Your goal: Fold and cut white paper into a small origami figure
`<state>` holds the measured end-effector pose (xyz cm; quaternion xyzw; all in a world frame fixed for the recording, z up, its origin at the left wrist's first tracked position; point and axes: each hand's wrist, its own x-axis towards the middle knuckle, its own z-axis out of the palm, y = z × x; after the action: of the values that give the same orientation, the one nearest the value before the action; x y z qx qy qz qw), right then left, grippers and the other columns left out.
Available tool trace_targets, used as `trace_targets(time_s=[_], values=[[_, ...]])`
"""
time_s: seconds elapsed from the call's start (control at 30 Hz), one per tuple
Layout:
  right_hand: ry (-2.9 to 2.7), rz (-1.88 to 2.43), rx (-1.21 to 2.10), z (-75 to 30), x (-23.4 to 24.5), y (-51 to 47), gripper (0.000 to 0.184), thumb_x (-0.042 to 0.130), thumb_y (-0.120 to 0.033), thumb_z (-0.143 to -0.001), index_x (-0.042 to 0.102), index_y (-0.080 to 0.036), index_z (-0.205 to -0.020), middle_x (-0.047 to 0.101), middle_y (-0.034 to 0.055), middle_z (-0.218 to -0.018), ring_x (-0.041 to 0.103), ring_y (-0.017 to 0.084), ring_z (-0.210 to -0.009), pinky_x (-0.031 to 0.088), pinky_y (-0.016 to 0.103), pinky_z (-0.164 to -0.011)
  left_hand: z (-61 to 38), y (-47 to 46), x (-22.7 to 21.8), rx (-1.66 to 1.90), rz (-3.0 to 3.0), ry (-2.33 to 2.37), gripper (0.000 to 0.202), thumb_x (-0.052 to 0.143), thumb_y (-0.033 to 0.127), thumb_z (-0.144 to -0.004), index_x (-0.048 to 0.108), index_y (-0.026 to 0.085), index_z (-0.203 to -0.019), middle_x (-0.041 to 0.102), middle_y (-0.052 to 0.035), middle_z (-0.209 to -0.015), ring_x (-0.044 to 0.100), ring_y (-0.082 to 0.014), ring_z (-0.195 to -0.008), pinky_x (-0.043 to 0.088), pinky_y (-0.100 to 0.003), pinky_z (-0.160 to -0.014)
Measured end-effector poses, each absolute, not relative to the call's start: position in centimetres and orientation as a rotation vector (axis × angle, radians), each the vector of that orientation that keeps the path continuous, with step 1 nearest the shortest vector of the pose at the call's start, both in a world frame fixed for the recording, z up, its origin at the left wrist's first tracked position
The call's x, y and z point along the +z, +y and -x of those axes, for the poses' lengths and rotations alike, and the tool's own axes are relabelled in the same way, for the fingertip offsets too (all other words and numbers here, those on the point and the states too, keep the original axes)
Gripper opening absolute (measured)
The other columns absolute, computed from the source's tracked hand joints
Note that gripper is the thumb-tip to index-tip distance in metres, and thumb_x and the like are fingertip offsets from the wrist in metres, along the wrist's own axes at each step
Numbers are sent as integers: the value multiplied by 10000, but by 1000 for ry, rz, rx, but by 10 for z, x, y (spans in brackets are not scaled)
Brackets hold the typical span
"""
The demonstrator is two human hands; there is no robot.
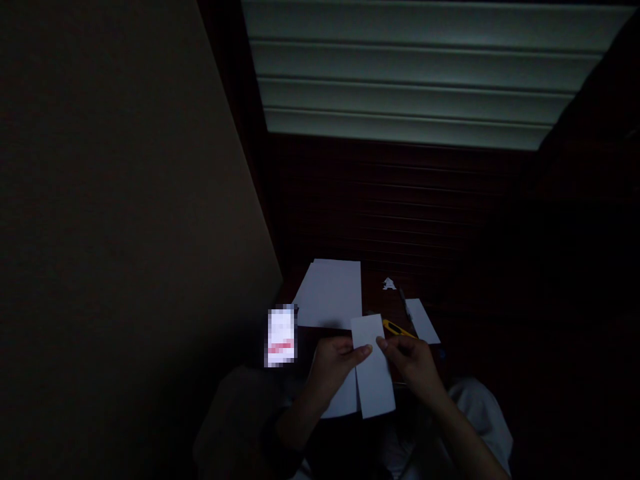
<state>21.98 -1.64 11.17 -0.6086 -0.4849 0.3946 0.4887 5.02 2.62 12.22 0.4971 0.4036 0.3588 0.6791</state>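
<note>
A narrow white strip of paper (376, 390) is held up in front of me, tilted slightly. My left hand (336, 363) pinches its left edge, with the thumb across the paper's face. On the opposite edge, my right hand (411, 360) has thumb and fingers closed on the paper. Just beyond my right fingers lies a yellow utility knife (397, 329), partly covered by the hand. Another white sheet (343, 400) shows below my left hand, partly behind the strip.
White paper sheets (333, 293) lie stacked on the dark table. A small white paper cutout (389, 284), a dark pen-like object (405, 303) and a white paper piece (423, 321) are to the right. A lit, blurred screen (281, 335) stands left. A wall (150, 200) rises on the left.
</note>
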Motion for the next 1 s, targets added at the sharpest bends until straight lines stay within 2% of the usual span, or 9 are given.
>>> trace_targets(time_s=[0.1,0.27,0.43,0.6,0.77,1.0], values=[[-1200,1469,987,-220,113,-16,335,600,-441,-789,667,-136,-666,631,25,-638,544,155,-618,405,236,-565,-50,27,119,812,-1133,945,304,716,380,-690,704,90,-780,723,-129,-814,672,-236,-713,508,-285,-621],[-1161,1514,990,-220,114,-15,375,623,-458,-760,629,-131,-577,567,2,-535,475,121,-516,356,222,-482,-49,28,116,793,-1130,926,308,694,388,-714,702,94,-804,723,-126,-833,671,-233,-714,502,-287,-622],[-1178,1466,1040,-222,111,-12,353,626,-453,-757,680,-119,-658,632,30,-616,531,149,-581,399,234,-533,-48,30,115,789,-1163,909,309,679,393,-728,711,103,-831,724,-116,-853,671,-230,-733,501,-279,-631],[-1106,1521,999,-224,106,-9,379,632,-481,-739,673,-118,-640,629,33,-587,524,144,-538,384,228,-490,-48,33,111,769,-1204,901,317,683,405,-721,715,109,-829,724,-110,-867,672,-245,-775,506,-293,-675],[-1080,1480,1018,-224,107,-7,374,624,-489,-745,683,-128,-666,660,42,-639,555,156,-575,415,228,-525,-47,33,108,756,-1251,939,315,691,409,-709,716,108,-799,727,-110,-847,673,-247,-768,508,-290,-668],[-1077,1511,988,-223,108,-10,400,620,-497,-746,661,-128,-596,581,4,-527,471,114,-486,357,214,-471,-50,32,106,815,-1230,948,313,689,413,-704,717,107,-768,727,-110,-817,672,-254,-770,518,-308,-683]])
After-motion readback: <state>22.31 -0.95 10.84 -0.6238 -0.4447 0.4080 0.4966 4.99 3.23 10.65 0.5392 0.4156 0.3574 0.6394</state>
